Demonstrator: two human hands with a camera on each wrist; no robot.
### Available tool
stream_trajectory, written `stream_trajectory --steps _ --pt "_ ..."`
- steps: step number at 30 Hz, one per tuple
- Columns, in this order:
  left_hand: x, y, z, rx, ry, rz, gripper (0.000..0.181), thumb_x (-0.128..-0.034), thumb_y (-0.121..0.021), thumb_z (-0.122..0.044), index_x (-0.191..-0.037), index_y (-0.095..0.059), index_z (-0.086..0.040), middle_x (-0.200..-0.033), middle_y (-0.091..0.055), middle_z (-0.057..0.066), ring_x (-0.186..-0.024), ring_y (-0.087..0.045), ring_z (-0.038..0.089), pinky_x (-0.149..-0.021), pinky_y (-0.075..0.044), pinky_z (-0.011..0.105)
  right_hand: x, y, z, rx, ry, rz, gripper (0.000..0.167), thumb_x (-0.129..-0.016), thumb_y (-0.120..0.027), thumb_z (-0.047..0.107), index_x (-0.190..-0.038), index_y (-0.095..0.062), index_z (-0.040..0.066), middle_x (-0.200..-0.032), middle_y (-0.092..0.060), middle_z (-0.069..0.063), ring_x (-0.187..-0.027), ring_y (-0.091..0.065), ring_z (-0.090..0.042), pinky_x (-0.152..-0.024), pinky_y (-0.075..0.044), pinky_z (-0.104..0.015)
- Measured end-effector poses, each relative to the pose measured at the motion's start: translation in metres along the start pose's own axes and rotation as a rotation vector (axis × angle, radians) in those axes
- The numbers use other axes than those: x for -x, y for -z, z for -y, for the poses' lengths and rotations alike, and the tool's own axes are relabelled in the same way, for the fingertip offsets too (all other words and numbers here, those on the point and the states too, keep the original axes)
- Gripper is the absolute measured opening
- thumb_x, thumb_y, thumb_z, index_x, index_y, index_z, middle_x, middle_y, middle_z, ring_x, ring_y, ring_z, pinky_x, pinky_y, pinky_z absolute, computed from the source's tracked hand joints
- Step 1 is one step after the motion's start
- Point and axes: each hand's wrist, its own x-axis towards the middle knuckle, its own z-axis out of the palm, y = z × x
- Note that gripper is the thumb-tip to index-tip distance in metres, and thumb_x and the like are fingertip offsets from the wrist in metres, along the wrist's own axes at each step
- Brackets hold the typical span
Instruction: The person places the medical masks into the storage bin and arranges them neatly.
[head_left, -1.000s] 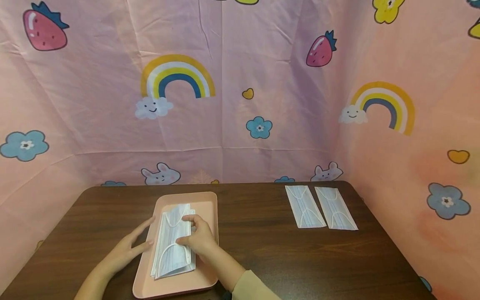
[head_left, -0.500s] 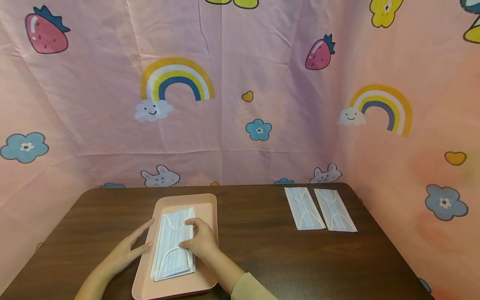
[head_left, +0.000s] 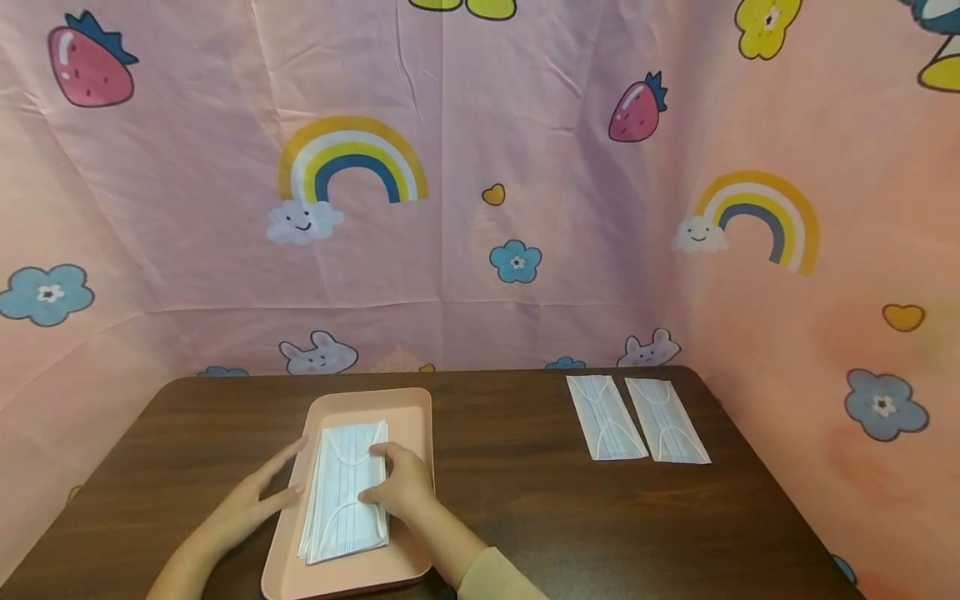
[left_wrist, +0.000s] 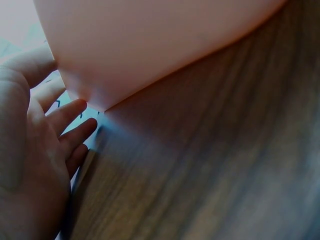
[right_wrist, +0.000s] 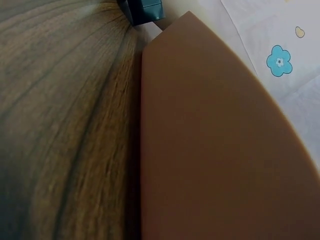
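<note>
A stack of pale blue and white face masks [head_left: 345, 517] lies in a shallow pink tray [head_left: 412, 408] at the left of the table. My left hand [head_left: 236, 517] touches the tray's left rim with spread fingers; the left wrist view shows the same hand [left_wrist: 37, 145] against the tray wall [left_wrist: 140, 45]. Across the stack, my right hand [head_left: 408, 487] rests its thumb and forefinger apart on the top mask's right part; its other fingers are hidden. In the right wrist view the tray's outer side [right_wrist: 210, 130] fills much of the picture, with no hand showing.
Two more masks [head_left: 606, 417] [head_left: 667, 421] lie side by side at the table's back right. Patterned cloth [head_left: 465, 100] stands behind the dark wooden table [head_left: 570, 533] and along its sides. A dark object [right_wrist: 142, 10] shows atop the right wrist view.
The top mask, tilted and bent a second ago, lies flatter and straighter on the stack. My right hand has moved slightly towards me; my left hand has barely moved.
</note>
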Motion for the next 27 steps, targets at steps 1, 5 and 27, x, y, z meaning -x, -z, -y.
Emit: stream_trajectory --steps 1,5,27 --pt "0.000 0.000 0.000 0.006 0.000 0.003 0.067 -0.0923 -0.062 -0.019 -0.151 -0.031 -0.018 -0.150 -0.029 0.023 -0.131 -0.023 0.048 -0.094 -0.023 0.073 0.000 0.000 0.000 0.006 -0.003 0.004 0.059 -0.060 -0.090 0.003 -0.113 -0.068 0.016 -0.118 -0.064 -0.001 -0.114 -0.056 -0.020 -0.092 -0.047 -0.031" --pt "0.000 0.000 0.001 0.015 -0.001 0.006 0.066 -0.0923 -0.062 -0.019 -0.151 -0.031 -0.018 -0.151 -0.027 0.023 -0.132 -0.021 0.049 -0.094 -0.020 0.075 0.000 -0.001 0.000 0.049 -0.020 0.018 0.056 -0.061 -0.090 0.007 -0.112 -0.069 0.019 -0.117 -0.064 -0.001 -0.114 -0.055 -0.022 -0.093 -0.047 -0.033" --pt "0.000 0.000 -0.001 0.024 0.004 0.004 0.067 -0.0917 -0.063 -0.019 -0.150 -0.032 -0.015 -0.150 -0.028 0.025 -0.130 -0.022 0.052 -0.093 -0.020 0.075 0.006 0.010 0.005 0.047 -0.006 0.113 0.066 -0.064 -0.090 0.018 -0.124 -0.064 0.016 -0.098 -0.045 -0.004 -0.084 -0.047 -0.014 -0.077 -0.048 -0.027"
